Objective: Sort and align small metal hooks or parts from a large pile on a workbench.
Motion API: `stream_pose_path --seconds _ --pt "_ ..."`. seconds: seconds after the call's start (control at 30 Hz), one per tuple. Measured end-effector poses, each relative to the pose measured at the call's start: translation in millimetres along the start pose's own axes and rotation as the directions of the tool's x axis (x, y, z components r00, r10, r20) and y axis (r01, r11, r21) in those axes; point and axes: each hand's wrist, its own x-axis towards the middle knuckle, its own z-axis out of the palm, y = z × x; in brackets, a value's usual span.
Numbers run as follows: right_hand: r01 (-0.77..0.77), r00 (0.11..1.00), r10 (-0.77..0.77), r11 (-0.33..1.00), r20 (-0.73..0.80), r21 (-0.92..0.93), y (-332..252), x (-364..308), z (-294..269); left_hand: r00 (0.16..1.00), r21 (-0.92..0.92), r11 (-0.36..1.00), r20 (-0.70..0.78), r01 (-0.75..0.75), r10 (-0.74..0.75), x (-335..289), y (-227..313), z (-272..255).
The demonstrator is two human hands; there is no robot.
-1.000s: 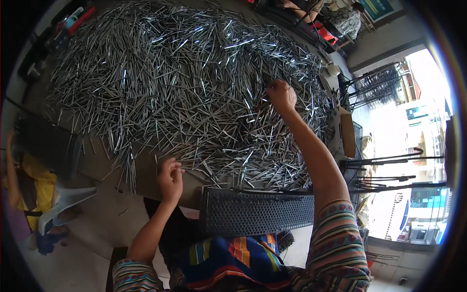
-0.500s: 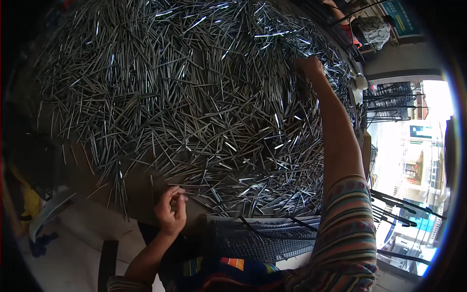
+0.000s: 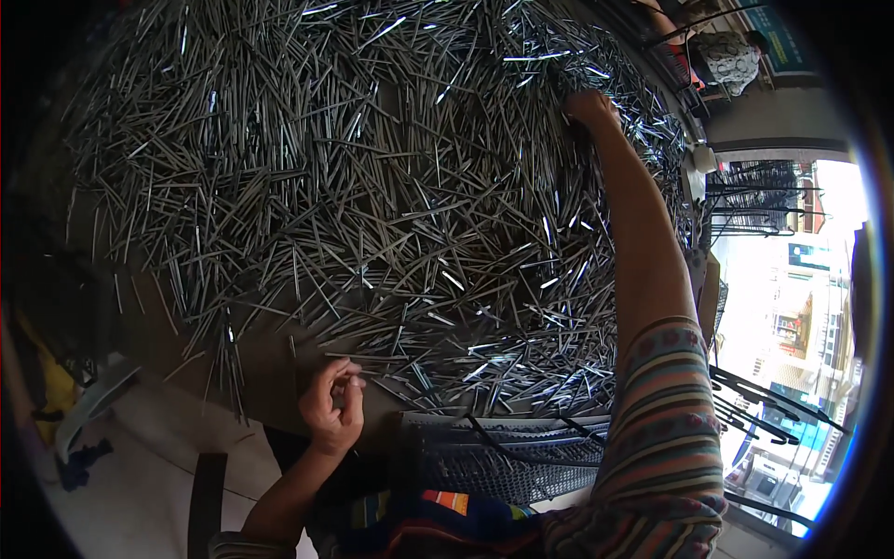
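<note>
A broad heap of thin, shiny metal strips [image 3: 372, 214] covers the work table, lying crisscross in many directions. My right hand [image 3: 592, 110] reaches to the far right of the heap, with the arm stretched out. Its fingers curl down among the strips; whatever they grip is hidden. Near the table's front edge, my left hand [image 3: 333, 408] is raised with fingers and thumb curled in loosely. No strip shows in it. A few loose strips [image 3: 231, 359] lie to its left, some jutting past the edge.
A dark mesh basket [image 3: 503, 461] stands against the table's near edge. Black metal rods [image 3: 764, 405] stick out at the right, by a bright opening. Another person [image 3: 726, 63] is at the far right. Yellow cloth [image 3: 58, 377] hangs at the left.
My right hand has shifted slightly up and to the left over the heap. The left hand stays nearly where it was. The whole view has turned a little.
</note>
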Motion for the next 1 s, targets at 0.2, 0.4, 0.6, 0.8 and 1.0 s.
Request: stream_pose_path --seconds 0.2,0.4,0.6,0.8,1.0 --pt "-0.189 0.975 0.155 0.956 0.160 0.225 -62 -116 -50 0.999 0.082 0.996 -0.033 0.020 -0.018 -4 1 -16" --pt "-0.122 0.991 0.104 0.962 0.083 0.245 -24 -118 -58 0.999 0.059 0.998 0.029 -0.022 0.020 -1 -1 -5" --pt "-0.023 1.000 0.018 0.959 0.019 0.281 -21 -132 -43 0.999 0.117 0.992 0.024 -0.048 0.046 -2 -3 -7" --pt "-0.061 0.997 0.072 0.935 -0.018 0.348 7 -135 -58 0.995 0.128 0.987 0.032 -0.096 0.092 0 -3 -8" --pt "0.132 0.991 -0.108 0.915 -0.084 0.381 36 -174 -92 0.997 0.130 0.988 0.022 -0.083 0.080 -3 1 -11"
